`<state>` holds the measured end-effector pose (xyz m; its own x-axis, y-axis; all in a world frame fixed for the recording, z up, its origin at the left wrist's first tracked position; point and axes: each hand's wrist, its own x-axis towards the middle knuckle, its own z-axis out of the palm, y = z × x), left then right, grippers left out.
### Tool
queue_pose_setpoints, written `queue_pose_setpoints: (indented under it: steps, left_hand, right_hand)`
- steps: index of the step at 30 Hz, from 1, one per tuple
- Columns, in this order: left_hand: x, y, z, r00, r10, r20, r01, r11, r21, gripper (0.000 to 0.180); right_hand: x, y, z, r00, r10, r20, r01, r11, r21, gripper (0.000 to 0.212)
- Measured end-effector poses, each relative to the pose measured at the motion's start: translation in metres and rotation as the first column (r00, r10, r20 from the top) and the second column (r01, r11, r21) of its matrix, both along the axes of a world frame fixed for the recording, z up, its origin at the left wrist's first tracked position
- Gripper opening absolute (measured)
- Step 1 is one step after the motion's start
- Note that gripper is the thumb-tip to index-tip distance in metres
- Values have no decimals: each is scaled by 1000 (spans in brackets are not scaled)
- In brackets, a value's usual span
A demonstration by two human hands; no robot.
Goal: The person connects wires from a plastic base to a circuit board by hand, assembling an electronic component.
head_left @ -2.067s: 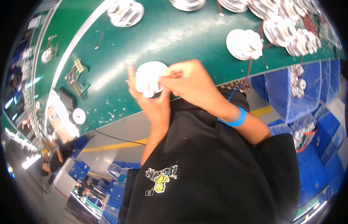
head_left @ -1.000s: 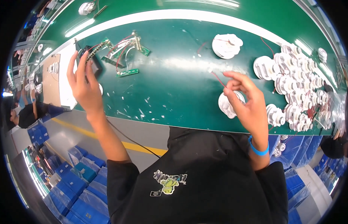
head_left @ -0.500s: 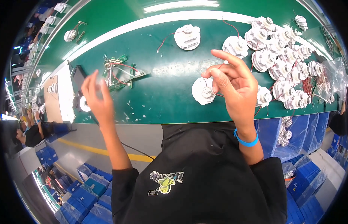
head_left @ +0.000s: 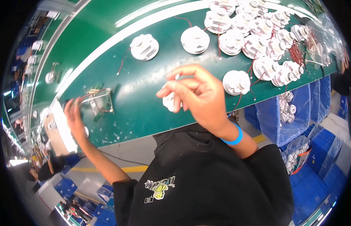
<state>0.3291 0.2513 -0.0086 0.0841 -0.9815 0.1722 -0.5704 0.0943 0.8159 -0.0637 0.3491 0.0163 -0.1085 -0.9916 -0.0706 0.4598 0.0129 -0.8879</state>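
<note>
My right hand [head_left: 202, 96] is over the bench with thumb and fingers curled together on a small white connector [head_left: 177, 76]. Just under its fingertips sits a white round part [head_left: 168, 102], mostly hidden by the hand; I cannot tell whether they touch. My left hand [head_left: 74, 116], slightly blurred, is open with fingers apart and nothing visible in it. Beside it lies a small stack of green circuit boards [head_left: 100, 101] with red and white wires. Further right rests a white round motor-like unit [head_left: 236, 83] with a red wire.
Several similar white units crowd the bench's right side, among them one unit [head_left: 232, 41]. Two more, a unit [head_left: 144, 47] and another unit [head_left: 195, 40], stand apart on the green bench [head_left: 134, 83]. Blue bins [head_left: 266, 116] stand below the right edge; a clear plastic bag [head_left: 326, 34] lies far right.
The view has turned, so the bench looks tilted and its units lie further left and higher. My left hand has come closer to the circuit boards. The right hand stays curled over the white part.
</note>
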Motion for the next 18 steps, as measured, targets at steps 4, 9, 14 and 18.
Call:
queue_pose_setpoints:
  steps: [4, 9, 14, 18]
  left_hand:
    - [-23, 7, 10, 970, 235, -59, -234, 847, -477, 32]
    - [-53, 19, 24, 943, 327, 66, -154, 603, -783, 29]
    - [-101, 47, 29, 802, -52, -596, -17, 994, -109, 43]
    - [-147, 61, 11, 595, -61, -801, 455, 848, 273, 42]
  right_hand:
    - [1, -3, -15, 1000, -15, -20, 15, 1000, 25, 15]
    - [-3, -7, -15, 997, 54, -51, -53, 998, 35, 16]
    - [-4, -11, -12, 974, 159, -162, -164, 986, -16, 15]
    - [2, -14, -12, 841, 183, -509, -264, 960, -91, 15]
